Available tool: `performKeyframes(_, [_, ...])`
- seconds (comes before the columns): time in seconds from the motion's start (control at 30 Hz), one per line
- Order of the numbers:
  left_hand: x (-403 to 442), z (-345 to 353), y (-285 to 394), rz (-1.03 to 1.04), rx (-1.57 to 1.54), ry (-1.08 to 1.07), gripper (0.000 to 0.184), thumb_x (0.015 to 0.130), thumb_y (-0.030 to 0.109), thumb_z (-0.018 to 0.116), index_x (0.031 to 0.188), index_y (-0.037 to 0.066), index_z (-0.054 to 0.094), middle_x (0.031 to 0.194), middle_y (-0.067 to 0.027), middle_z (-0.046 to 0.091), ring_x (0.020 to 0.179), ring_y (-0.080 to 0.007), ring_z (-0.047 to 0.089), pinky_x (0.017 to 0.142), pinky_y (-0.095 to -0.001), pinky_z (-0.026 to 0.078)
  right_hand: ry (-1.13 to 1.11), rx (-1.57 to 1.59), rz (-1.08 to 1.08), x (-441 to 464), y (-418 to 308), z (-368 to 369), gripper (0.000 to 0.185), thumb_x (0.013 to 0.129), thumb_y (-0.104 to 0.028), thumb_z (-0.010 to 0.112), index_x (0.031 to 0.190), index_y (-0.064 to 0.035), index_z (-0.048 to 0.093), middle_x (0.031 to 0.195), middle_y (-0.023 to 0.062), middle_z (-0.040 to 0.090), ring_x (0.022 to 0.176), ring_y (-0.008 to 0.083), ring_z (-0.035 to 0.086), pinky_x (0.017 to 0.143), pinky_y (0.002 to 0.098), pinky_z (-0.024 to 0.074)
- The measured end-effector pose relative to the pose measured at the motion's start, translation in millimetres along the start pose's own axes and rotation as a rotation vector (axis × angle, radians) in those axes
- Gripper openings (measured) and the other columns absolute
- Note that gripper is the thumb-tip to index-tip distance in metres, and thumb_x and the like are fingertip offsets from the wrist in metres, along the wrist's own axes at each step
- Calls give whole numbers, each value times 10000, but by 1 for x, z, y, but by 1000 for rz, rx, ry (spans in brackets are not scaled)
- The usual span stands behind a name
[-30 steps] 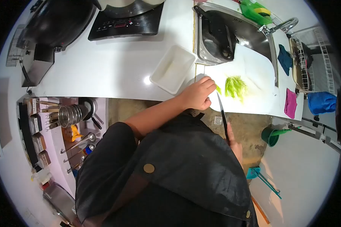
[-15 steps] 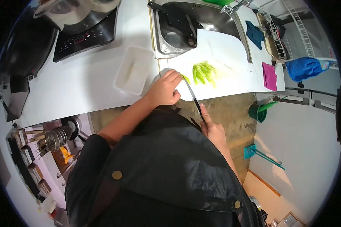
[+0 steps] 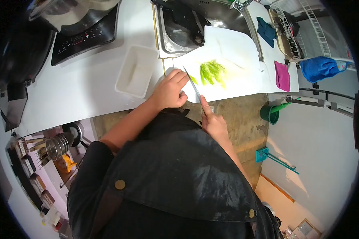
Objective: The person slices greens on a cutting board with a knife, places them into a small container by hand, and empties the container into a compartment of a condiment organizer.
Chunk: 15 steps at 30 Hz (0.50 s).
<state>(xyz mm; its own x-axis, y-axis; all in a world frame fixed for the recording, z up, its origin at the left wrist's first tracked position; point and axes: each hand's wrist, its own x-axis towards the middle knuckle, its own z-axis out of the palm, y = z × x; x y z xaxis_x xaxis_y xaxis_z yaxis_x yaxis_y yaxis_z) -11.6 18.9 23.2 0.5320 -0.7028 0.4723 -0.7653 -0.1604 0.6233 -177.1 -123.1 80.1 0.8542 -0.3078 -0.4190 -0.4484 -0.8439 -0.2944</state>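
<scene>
In my right hand [image 3: 214,123] is a knife [image 3: 192,83], its blade running up and to the left over a white cutting board [image 3: 237,49]. My left hand [image 3: 169,91] is curled on the board's left edge, its fingertips close beside the blade. A bit of green vegetable [image 3: 193,79] shows at those fingertips; the rest is hidden under the hand. To the right of the blade lies a loose pile of cut light-green shreds [image 3: 212,73]. A white rectangular plastic container [image 3: 123,75] stands on the counter left of my left hand.
The board partly overlaps a steel sink [image 3: 223,20] that holds a black pan [image 3: 181,24]. A black induction cooker [image 3: 83,39] with a pot [image 3: 71,14] sits at the back left. Cloths, including a pink cloth [image 3: 282,75], lie on the right.
My right hand and the knife have moved left and slightly up, bringing the blade nearer my left fingertips. The whole view has shifted slightly. My left hand keeps its place on the board.
</scene>
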Motion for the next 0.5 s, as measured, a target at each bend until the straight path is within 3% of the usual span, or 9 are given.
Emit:
performKeyframes(0.23, [-2, 3, 0, -35, 11, 54, 417, 605, 72, 615, 1011, -22, 627, 1056, -177, 612, 1030, -375, 562, 903, -446, 483, -79, 107, 69, -56, 10, -29, 692, 908, -150, 545, 1520, -324, 271, 724, 243, 642, 697, 443, 634, 680, 535, 504])
performKeyframes(0.5, [-2, -2, 1, -44, 4, 24, 420, 607, 65, 605, 1015, -39, 610, 1057, -188, 606, 1043, -370, 554, 913, -431, 478, 8, 62, -33, -28, 2, -23, 671, 897, -139, 532, 1508, -306, 312, 707, 234, 650, 670, 423, 643, 688, 537, 518])
